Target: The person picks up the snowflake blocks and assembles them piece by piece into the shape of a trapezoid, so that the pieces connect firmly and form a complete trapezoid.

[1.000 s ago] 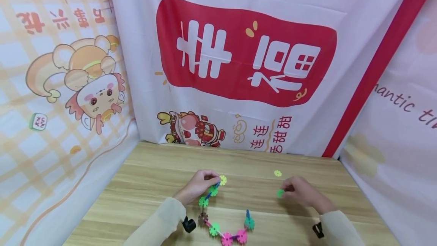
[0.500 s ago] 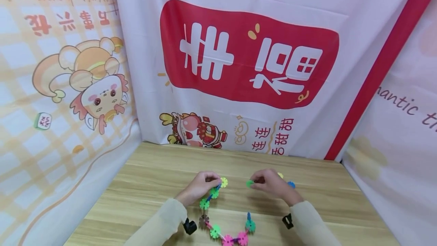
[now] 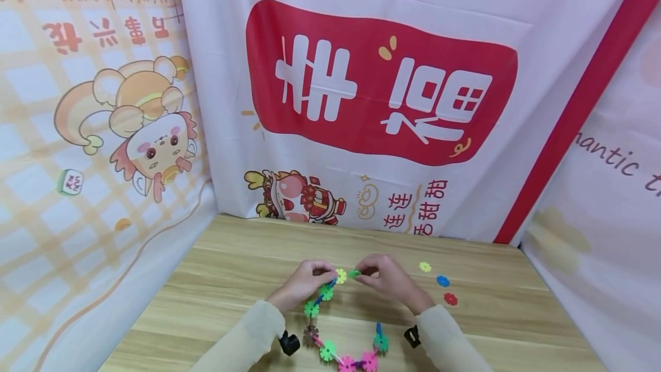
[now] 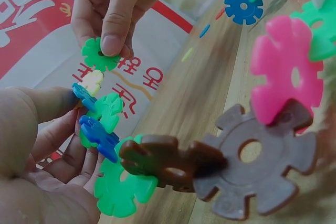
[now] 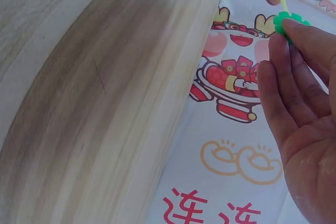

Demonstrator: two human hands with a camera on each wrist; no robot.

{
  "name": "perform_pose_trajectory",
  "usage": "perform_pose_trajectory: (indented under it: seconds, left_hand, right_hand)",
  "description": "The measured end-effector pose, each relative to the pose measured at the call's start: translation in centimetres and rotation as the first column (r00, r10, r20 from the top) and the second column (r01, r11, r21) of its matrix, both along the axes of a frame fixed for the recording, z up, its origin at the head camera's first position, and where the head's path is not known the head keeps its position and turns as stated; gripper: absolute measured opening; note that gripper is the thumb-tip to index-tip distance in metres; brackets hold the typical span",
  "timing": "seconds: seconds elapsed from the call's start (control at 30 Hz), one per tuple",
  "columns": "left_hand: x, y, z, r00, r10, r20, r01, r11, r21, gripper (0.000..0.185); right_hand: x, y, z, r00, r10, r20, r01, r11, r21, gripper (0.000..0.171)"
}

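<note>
2 hands work over a wooden table (image 3: pixel 232 268). 1 curved chain of snowflake discs (image 3: pixel 330 326) lies there. 1 loose green disc (image 3: pixel 353 274) is held. 3 loose discs lie apart: 1 yellow (image 3: pixel 425 267), 1 blue (image 3: pixel 443 281), 1 red (image 3: pixel 451 299).

right hand (image 5: pixel 302 119), green piece (image 5: pixel 290 23), table (image 5: pixel 89 93)

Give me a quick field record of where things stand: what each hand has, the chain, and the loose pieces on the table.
left hand: left hand holds the upper end of the chain, by the yellow piece
right hand: right hand pinches a green piece just beside the yellow piece
chain: snowflake chain curves in a U on the table
loose pieces: yellow disc, blue disc, red disc, right of the hands
</note>
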State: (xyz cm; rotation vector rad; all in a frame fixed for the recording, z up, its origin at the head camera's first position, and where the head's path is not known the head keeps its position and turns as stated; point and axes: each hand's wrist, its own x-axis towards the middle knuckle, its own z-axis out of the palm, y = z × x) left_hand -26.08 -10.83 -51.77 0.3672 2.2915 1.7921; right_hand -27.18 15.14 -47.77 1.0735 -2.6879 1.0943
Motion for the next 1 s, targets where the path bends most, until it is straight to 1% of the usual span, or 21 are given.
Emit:
perform_pose_trajectory:
  seconds: [0.2, 0.4, 0.53, 0.63, 0.73, 0.87, 0.93, 1.0]
  left_hand:
    - [0.2, 0.1, 0.3, 1.0, -0.001, -0.004, 0.001, 1.0, -0.004, 0.029]
    - [0.2, 0.1, 0.3, 1.0, -0.008, 0.01, 0.008, 1.0, -0.013, 0.026]
    - [0.3, 0.1, 0.2, 1.0, -0.003, 0.009, 0.003, 1.0, -0.017, 0.022]
    - [0.5, 0.3, 0.2, 1.0, 0.009, -0.004, -0.01, 1.0, -0.026, 0.019]
    - [0.4, 0.4, 0.2, 1.0, 0.016, -0.017, -0.016, 0.999, -0.028, 0.017]
    - [0.1, 0.5, 0.2, 1.0, -0.012, -0.02, 0.011, 1.0, -0.025, 0.021]
    - [-0.1, 0.5, 0.1, 0.999, -0.041, 0.001, 0.041, 0.999, -0.024, 0.03]
    - [-0.1, 0.5, 0.2, 0.996, -0.081, 0.03, 0.082, 0.996, -0.028, 0.036]
  right_hand:
    - [-0.1, -0.4, -0.1, 1.0, 0.012, -0.012, -0.012, 1.0, -0.004, 0.008]
    - [-0.1, -0.7, -0.5, 0.999, 0.033, -0.029, -0.033, 0.999, -0.021, 0.008]
    - [0.0, -0.9, -0.7, 0.994, 0.068, -0.086, -0.071, 0.997, -0.033, 0.009]
    - [0.1, -1.1, -0.9, 0.984, 0.1, -0.149, -0.107, 0.993, -0.04, 0.01]
    - [0.1, -1.2, -0.8, 0.98, 0.095, -0.173, -0.103, 0.994, -0.04, 0.01]
    - [0.1, -1.2, -0.3, 0.985, 0.075, -0.158, -0.078, 0.997, -0.013, 0.009]
    - [0.2, -1.3, -0.1, 0.985, 0.079, -0.154, -0.077, 0.997, 0.017, 0.009]
    - [0.3, -1.5, 0.0, 0.983, 0.097, -0.156, -0.091, 0.995, 0.042, 0.01]
